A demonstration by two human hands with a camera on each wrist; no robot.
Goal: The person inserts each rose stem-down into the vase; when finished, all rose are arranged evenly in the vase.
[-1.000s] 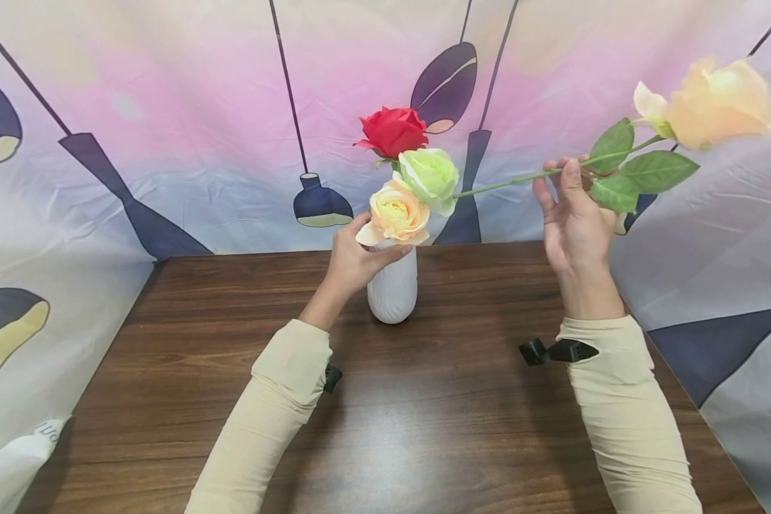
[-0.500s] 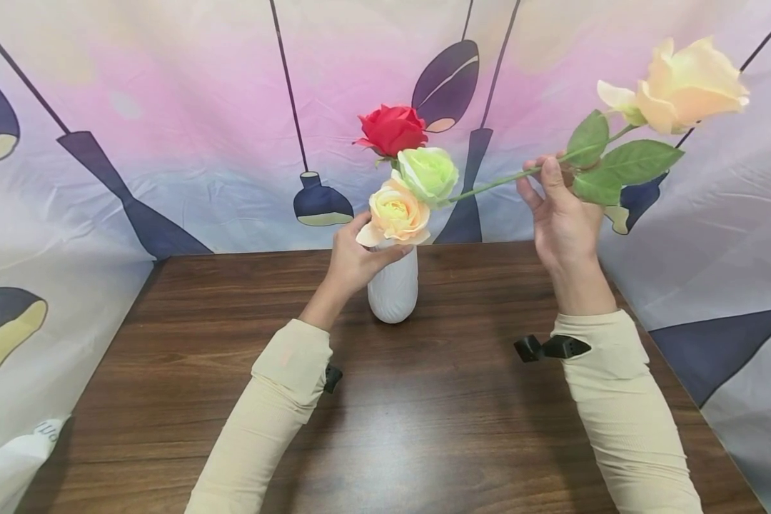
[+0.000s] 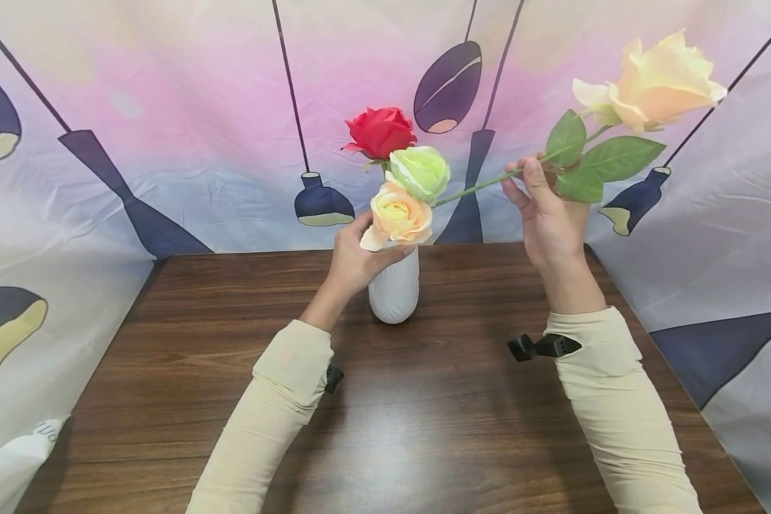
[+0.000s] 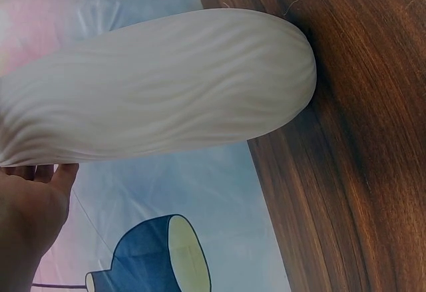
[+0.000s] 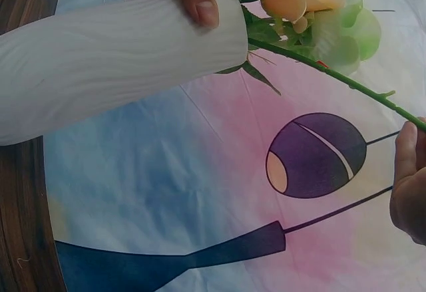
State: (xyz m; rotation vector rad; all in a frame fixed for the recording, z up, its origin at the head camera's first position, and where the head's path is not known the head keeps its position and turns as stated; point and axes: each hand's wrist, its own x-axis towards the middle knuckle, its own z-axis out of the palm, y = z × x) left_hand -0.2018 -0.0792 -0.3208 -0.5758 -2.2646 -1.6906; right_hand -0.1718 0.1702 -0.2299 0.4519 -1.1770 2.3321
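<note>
A white vase (image 3: pixel 394 289) with wavy ridges stands upright on the table. My left hand (image 3: pixel 353 257) grips it near the rim; in the right wrist view the thumb (image 5: pixel 203 9) lies against its side. Out of the vase rise a red rose (image 3: pixel 382 133), a pale green rose (image 3: pixel 420 173) and a peach rose (image 3: pixel 400 214). To the right, my right hand (image 3: pixel 555 221) pinches the green stem (image 5: pixel 346 82) of another peach rose (image 3: pixel 664 82). That stem slants down leftward, and its lower end reaches into the vase mouth. Green leaves (image 3: pixel 623 158) sit just above the right fingers.
The brown wooden table (image 3: pixel 392 428) runs back to a printed cloth (image 3: pixel 218 86) hung behind and at the sides. A white bag-like thing (image 3: pixel 19 457) lies at the left front corner. Small black devices (image 3: pixel 545 346) sit at the wrists.
My right hand has moved left with its peach rose, whose stem now stands somewhat steeper. The red and green roses have shifted slightly left. My left hand keeps its place on the vase.
</note>
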